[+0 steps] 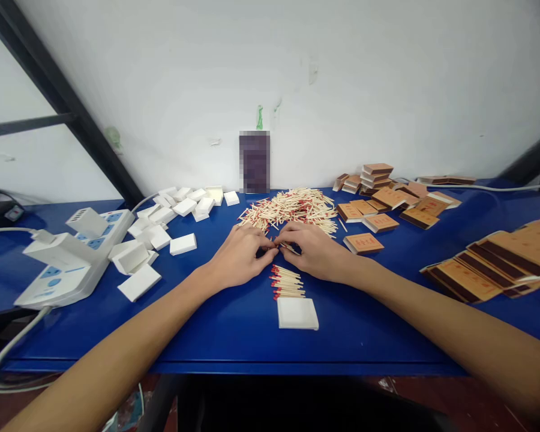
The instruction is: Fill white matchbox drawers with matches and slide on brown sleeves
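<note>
A big heap of red-tipped matches (297, 207) lies at the back middle of the blue table. Just in front of it, my left hand (245, 252) and my right hand (308, 247) meet at the fingertips. The right fingers pinch matches, whose pale sticks show between thumb and forefinger. My left thumb and forefinger are pressed together beside the match heads; what they hold is mostly hidden. Below the hands, a row of matches (288, 283) lies with red heads to the left. A white box tray (297, 314) sits right in front of that row.
White trays (183, 243) are scattered at the left, beside a white power strip (103, 249) with plugs and cables. Orange matchboxes (363, 243) stand stacked and scattered at the back right. Flat matchbox sleeves (472, 280) overlap at the right. A dark blurred rectangle (254, 162) stands against the wall.
</note>
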A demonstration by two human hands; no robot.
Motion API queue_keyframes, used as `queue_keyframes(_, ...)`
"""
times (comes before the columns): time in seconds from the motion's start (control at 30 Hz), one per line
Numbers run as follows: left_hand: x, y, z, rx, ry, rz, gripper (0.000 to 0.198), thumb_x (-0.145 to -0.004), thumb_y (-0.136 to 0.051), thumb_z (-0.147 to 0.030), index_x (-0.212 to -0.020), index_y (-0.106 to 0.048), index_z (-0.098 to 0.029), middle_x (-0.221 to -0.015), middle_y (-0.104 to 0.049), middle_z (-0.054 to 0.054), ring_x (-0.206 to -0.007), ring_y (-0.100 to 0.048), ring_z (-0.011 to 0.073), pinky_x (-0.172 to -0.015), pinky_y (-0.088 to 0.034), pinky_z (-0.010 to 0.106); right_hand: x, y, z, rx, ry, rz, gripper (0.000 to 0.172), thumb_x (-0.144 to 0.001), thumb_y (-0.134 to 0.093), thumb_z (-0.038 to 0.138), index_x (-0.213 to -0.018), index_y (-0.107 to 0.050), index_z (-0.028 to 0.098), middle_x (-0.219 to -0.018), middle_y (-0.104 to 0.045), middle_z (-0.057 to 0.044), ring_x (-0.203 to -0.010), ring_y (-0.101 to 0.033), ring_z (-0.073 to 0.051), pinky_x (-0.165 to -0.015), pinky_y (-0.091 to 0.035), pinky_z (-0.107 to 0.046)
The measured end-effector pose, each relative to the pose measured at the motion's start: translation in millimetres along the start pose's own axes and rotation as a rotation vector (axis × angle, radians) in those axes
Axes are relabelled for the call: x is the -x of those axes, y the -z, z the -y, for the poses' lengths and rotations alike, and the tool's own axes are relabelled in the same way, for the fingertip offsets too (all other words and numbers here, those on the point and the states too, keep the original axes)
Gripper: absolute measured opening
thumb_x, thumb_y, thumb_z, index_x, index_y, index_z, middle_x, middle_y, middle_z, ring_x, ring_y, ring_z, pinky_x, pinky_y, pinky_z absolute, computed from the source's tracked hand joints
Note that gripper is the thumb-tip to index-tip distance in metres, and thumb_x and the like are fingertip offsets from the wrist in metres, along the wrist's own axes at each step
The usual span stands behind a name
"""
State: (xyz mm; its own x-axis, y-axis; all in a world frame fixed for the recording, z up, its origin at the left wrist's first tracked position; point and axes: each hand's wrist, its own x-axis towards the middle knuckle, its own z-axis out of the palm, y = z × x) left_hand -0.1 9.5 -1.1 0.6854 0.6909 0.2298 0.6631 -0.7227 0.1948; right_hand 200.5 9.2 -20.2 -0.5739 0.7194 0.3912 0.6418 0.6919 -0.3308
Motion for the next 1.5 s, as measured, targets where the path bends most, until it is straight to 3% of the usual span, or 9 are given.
queue_keyframes(0.23,3.3,0.4,1.3,-0.028,-0.049,0.001,0.026,-0.094,-0.05,-0.026,-0.11,-0.071,-0.024,-0.095,-0.064,0.004,-0.097,-0.057,0.022,-0.087,-0.038,0.04,3.1,12.6,-3.0,0.025,-0.035,0.002,0.021,-0.085,-0.057,0.016,-0.103,-0.068,0.017,-0.092,-0.065,-0.006,-0.085,-0.059,-0.019,-0.077,-0.044,-0.032)
queue_keyframes(0.37,5.1,-0.1,4.8,-0.036,-0.086,-0.045,0.027,-0.093,-0.05,-0.023,-0.112,-0.069,-0.023,-0.1,-0.063,0.005,-0.099,-0.055,0.0219,-0.087,-0.039,0.039,8.0,26.6,-4.4,0.081,-0.072,0.068,0.022,-0.081,-0.057,0.015,-0.101,-0.064,0.017,-0.088,-0.063,-0.005,-0.079,-0.056,-0.018,-0.074,-0.042,-0.031)
queue_keyframes(0.53,7.5,2.8,4.4,-0.006,-0.221,-0.034,0.028,-0.091,-0.049,-0.018,-0.106,-0.072,-0.023,-0.112,-0.063,0.005,-0.108,-0.052,0.0222,-0.098,-0.038,0.04,10.7,35.0,-8.2,0.061,-0.125,0.193,0.001,-0.079,-0.058,0.021,-0.079,-0.057,0.02,-0.076,-0.06,-0.001,-0.07,-0.051,-0.015,-0.065,-0.037,-0.029)
queue_keyframes(0.7,8.5,5.6,3.0,-0.045,-0.253,0.001,0.036,-0.089,-0.046,-0.015,-0.113,-0.072,-0.023,-0.116,-0.063,0.006,-0.112,-0.051,0.0236,-0.1,-0.038,0.042,9.5,34.1,-10.2,0.028,-0.146,0.234,0.013,-0.081,-0.055,0.021,-0.069,-0.05,0.021,-0.067,-0.055,0.001,-0.063,-0.047,-0.013,-0.059,-0.033,-0.028)
queue_keyframes(1.07,7.0,7.2,0.5,-0.043,-0.218,0.038,0.037,-0.088,-0.049,-0.019,-0.119,-0.068,-0.022,-0.124,-0.057,0.008,-0.119,-0.046,0.0264,-0.106,-0.036,0.046,6.7,22.7,-4.2,0.087,-0.193,0.135,0.005,-0.086,-0.054,0.023,-0.083,-0.056,0.02,-0.069,-0.059,0.0,-0.062,-0.048,-0.014,-0.06,-0.03,-0.027)
queue_keyframes(1.3,7.0,6.0,1.7,-0.043,-0.161,0.042,0.036,-0.091,-0.048,-0.023,-0.121,-0.067,-0.021,-0.126,-0.055,0.009,-0.119,-0.046,0.0287,-0.102,-0.039,0.05,4.1,15.1,3.2,0.106,-0.285,0.04,0.021,-0.091,-0.051,0.033,-0.097,-0.065,0.019,-0.067,-0.063,-0.001,-0.061,-0.053,-0.015,-0.059,-0.032,-0.028)
queue_keyframes(1.5,9.9,7.1,1.9,-0.063,-0.161,0.068,0.04,-0.094,-0.047,-0.033,-0.13,-0.06,-0.022,-0.136,-0.045,0.013,-0.125,-0.039,0.0325,-0.105,-0.037,0.056,3.3,15.8,3.3,0.174,-0.261,0.019,0.025,-0.089,-0.054,0.039,-0.094,-0.069,0.019,-0.078,-0.068,-0.004,-0.069,-0.057,-0.017,-0.064,-0.036,-0.03)
